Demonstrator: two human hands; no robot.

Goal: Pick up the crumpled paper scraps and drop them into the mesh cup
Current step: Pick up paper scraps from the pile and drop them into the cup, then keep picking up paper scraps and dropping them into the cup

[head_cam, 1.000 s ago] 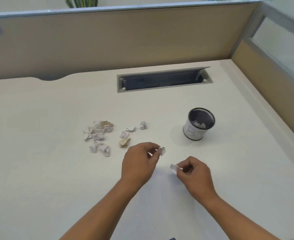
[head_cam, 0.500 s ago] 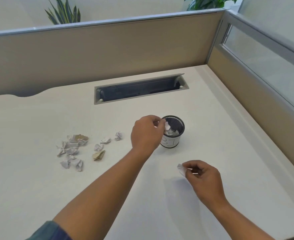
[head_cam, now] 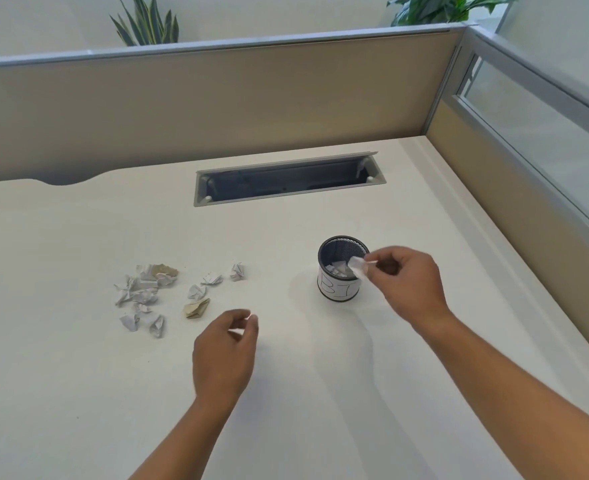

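Mesh cup (head_cam: pixel 342 268) label reads "BI", rest hidden. My right grip (head_cam: pixel 405 282) has moved up to the cup rim, pinched on a white scrap (head_cam: pixel 358 265) right over the opening. Left grip (head_cam: pixel 224 355) pulled back from the cup, now empty, fingers loosely curled. Remaining scraps (head_cam: pixel 154 292) lie on the tabletop (head_cam: pixel 78 393), just left of it.

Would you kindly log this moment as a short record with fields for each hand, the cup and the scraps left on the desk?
right hand: pinching a white scrap at the rim of the mesh cup
left hand: empty, fingers loosely curled, above the desk
cup contents: some white paper inside
loose scraps: a cluster left of the cup, mostly white, including a tan scrap
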